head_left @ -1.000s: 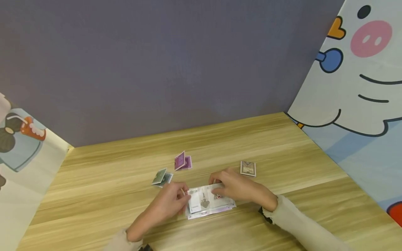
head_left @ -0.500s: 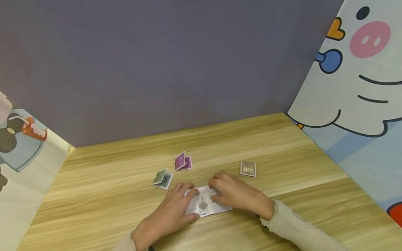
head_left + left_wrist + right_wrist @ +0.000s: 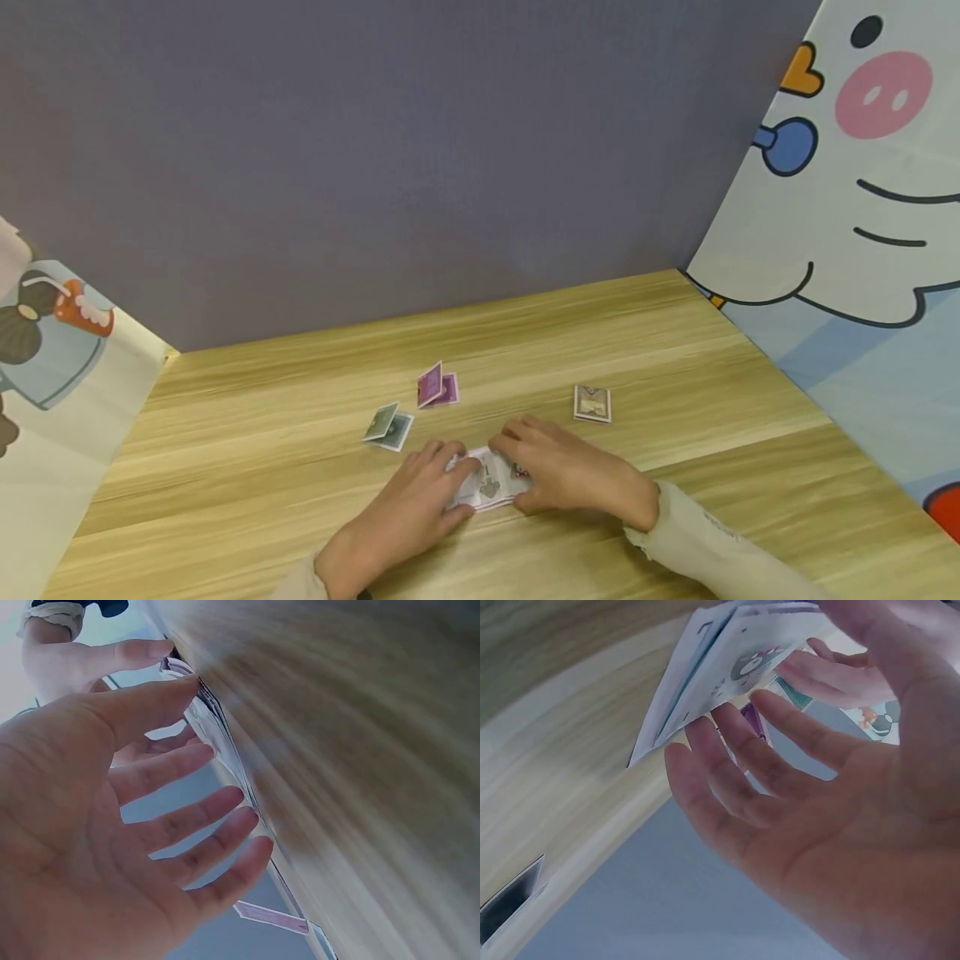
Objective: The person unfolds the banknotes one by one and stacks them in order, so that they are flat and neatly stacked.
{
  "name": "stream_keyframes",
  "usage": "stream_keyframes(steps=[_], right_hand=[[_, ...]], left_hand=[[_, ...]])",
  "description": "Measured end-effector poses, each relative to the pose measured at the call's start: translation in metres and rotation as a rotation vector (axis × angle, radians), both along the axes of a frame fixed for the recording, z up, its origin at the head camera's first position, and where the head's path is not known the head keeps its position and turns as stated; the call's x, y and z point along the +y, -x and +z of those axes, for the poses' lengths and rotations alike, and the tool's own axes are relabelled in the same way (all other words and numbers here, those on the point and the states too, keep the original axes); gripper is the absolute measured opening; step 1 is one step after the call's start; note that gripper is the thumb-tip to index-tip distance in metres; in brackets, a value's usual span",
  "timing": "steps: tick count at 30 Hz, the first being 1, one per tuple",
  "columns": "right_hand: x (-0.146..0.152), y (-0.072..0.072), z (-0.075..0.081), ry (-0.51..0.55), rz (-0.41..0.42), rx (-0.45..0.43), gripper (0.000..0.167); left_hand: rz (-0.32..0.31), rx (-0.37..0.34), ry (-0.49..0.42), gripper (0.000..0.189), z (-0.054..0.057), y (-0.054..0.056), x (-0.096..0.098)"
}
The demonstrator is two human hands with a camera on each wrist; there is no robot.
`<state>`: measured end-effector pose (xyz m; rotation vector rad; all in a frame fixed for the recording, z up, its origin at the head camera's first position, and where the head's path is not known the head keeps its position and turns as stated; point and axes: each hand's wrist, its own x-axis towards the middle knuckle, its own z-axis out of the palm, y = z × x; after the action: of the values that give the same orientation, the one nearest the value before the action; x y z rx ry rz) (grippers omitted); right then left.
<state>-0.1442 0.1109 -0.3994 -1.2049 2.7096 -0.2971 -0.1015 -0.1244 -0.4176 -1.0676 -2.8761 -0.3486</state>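
Note:
A small stack of pale paper notes that look like banknotes (image 3: 489, 483) lies on the wooden table, a grey motif and a figure 1 on its top note. At its left end my left hand (image 3: 408, 508) holds it between the thumb on the near edge and fingers on the far edge. My right hand (image 3: 566, 471) holds the right end in the same way, covering that part. In the right wrist view the notes (image 3: 727, 667) fan slightly apart at one end. The left wrist view shows the stack (image 3: 214, 724) edge-on beside the fingertips.
Behind the hands stand a folded purple note (image 3: 431, 386) and a folded green note (image 3: 384, 423). A folded brown note (image 3: 592, 403) lies flat to the right. A grey panel (image 3: 420, 167) borders the wooden table (image 3: 247, 400) at the back.
My left hand has gone from pinching the notes' left edge to spanning their end. My right thumb has moved down to the near edge. The notes now lie more evenly stacked.

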Motion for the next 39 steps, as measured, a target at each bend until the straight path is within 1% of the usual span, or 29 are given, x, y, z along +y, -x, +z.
stream_keyframes(steps=[15, 23, 26, 33, 39], right_hand=[[0.0045, 0.0063, -0.0056, 0.065, 0.049, 0.013, 0.054], [0.0051, 0.0066, -0.0049, 0.059, 0.067, 0.020, 0.054], [0.0050, 0.0066, -0.0049, 0.068, 0.072, 0.024, 0.053], [0.0052, 0.0096, -0.0045, 0.086, 0.070, 0.004, 0.043], [0.0072, 0.0099, -0.0039, 0.109, 0.073, -0.003, 0.036]], left_hand=[[0.031, 0.002, -0.006, 0.043, -0.0004, 0.0004, -0.0012], [0.037, -0.025, -0.002, 0.040, 0.0001, 0.0020, -0.0015], [0.036, -0.024, -0.008, 0.039, 0.0003, 0.0027, -0.0016], [0.027, -0.012, -0.022, 0.036, 0.0027, 0.0044, -0.0011], [0.019, -0.014, -0.028, 0.035, 0.0023, 0.0050, -0.0005]])
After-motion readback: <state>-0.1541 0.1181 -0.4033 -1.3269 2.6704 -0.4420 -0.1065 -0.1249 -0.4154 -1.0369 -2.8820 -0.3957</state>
